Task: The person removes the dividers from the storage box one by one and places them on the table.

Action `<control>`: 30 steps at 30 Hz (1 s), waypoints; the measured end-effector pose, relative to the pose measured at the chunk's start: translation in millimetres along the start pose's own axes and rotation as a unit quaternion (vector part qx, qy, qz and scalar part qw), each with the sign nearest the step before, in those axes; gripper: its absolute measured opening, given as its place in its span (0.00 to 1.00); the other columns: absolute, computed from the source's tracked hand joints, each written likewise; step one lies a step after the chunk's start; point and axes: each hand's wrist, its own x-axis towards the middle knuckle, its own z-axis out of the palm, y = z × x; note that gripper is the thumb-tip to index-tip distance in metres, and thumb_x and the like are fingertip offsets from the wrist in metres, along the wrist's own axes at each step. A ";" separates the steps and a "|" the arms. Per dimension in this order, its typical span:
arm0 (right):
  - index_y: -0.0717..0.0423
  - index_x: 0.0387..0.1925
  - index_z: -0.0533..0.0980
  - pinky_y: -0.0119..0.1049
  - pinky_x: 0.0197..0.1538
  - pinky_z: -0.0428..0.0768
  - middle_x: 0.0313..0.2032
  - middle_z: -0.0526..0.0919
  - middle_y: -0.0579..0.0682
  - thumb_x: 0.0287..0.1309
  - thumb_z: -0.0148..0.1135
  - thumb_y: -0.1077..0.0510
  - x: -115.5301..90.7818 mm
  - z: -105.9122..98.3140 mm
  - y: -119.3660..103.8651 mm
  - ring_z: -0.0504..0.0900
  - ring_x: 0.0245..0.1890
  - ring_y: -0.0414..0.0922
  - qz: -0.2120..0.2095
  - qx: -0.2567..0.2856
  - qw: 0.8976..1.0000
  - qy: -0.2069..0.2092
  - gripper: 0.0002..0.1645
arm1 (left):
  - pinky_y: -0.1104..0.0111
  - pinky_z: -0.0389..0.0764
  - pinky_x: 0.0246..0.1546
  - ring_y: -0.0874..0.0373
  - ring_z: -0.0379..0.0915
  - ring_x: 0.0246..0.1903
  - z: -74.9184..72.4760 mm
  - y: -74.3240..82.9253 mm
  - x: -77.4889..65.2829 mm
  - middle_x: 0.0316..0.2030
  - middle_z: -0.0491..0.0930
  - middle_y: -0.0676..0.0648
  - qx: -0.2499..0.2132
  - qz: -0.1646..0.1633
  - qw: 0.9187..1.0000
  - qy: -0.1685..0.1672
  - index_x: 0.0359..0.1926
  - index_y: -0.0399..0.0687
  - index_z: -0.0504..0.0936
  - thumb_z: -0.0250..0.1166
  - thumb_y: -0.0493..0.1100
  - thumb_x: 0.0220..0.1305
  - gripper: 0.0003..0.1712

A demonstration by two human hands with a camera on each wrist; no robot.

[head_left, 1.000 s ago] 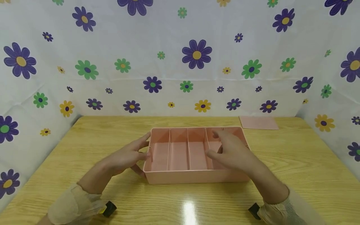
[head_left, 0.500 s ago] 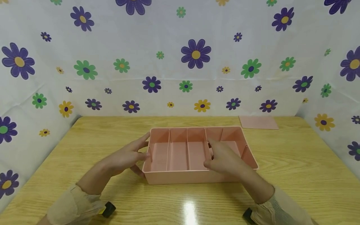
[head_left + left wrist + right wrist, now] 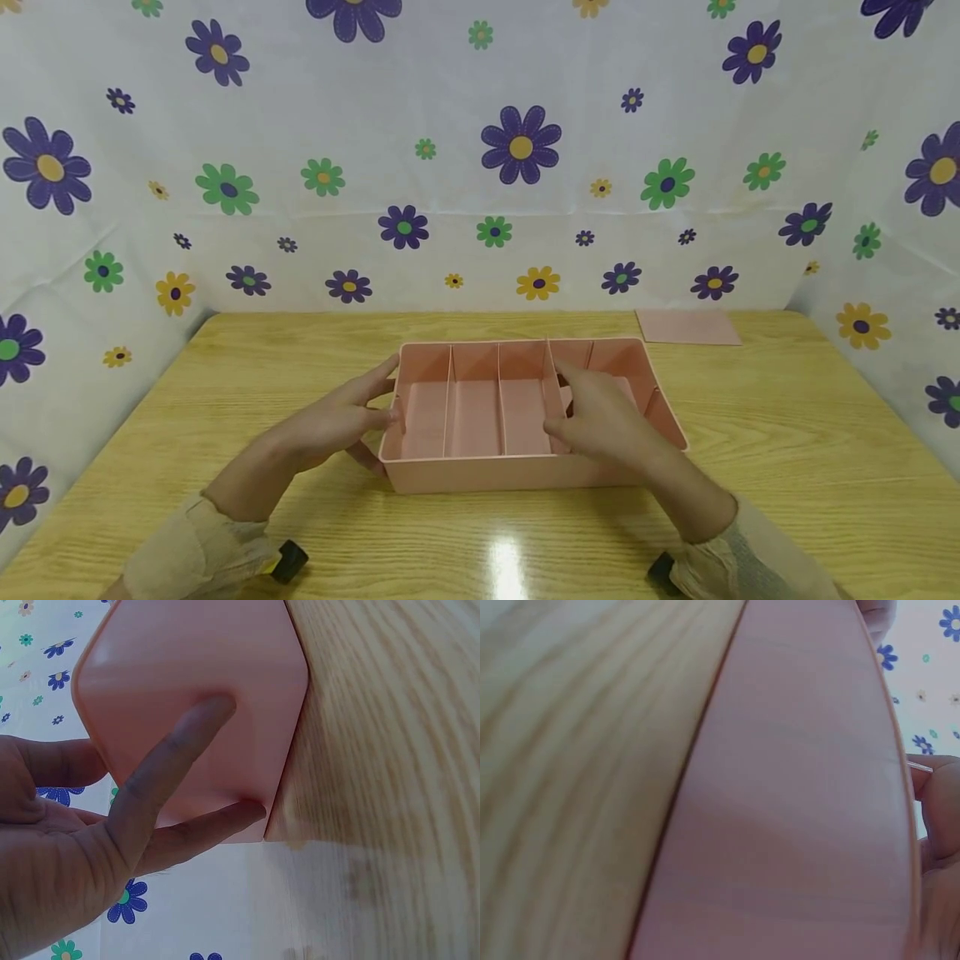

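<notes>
The pink divided tray (image 3: 480, 475) rests on the table (image 3: 225, 383), lower centre of the head frame. Expect a light, stiff, slightly slippery shell; take hold at the rim. The left hand (image 3: 337, 419) grips its left end wall; the right hand (image 3: 611, 423) appears to pinch a thin divider (image 3: 553, 402) (probably flexible), its far side being hidden.

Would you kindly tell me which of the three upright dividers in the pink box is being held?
It is the rightmost divider, pinched by the right hand; the middle divider and the left divider stand untouched by either hand.
</notes>
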 end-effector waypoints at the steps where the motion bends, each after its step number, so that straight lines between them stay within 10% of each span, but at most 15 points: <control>1: 0.61 0.66 0.58 0.33 0.19 0.74 0.47 0.79 0.54 0.42 0.60 0.61 -0.2 -1.6 -0.8 0.74 0.19 0.37 -0.003 -0.002 1.000 0.003 0.45 | 0.48 0.81 0.29 0.38 0.58 0.60 0.1 0.1 -0.1 0.70 0.44 0.42 0.000 0.000 1.000 0.000 0.71 0.68 0.38 0.48 0.35 0.66 0.42; 13: 0.55 0.65 0.61 0.34 0.18 0.71 0.16 0.73 0.45 0.44 0.59 0.60 -7.0 -19.0 -13.0 0.72 0.16 0.38 -0.033 -0.013 0.999 0.037 0.42 | 0.48 0.81 0.28 0.38 0.58 0.59 -0.2 0.4 0.8 0.70 0.44 0.43 0.000 0.000 1.000 0.000 0.71 0.68 0.38 0.48 0.35 0.66 0.42; 30: 0.56 0.62 0.66 0.35 0.17 0.73 0.38 0.81 0.49 0.41 0.58 0.62 -7.9 -17.6 -17.7 0.72 0.17 0.38 -0.068 -0.004 0.990 0.120 0.39 | 0.47 0.81 0.29 0.39 0.62 0.57 -0.5 -0.4 0.1 0.70 0.45 0.42 -0.005 -0.004 1.000 -0.002 0.72 0.66 0.40 0.49 0.35 0.65 0.42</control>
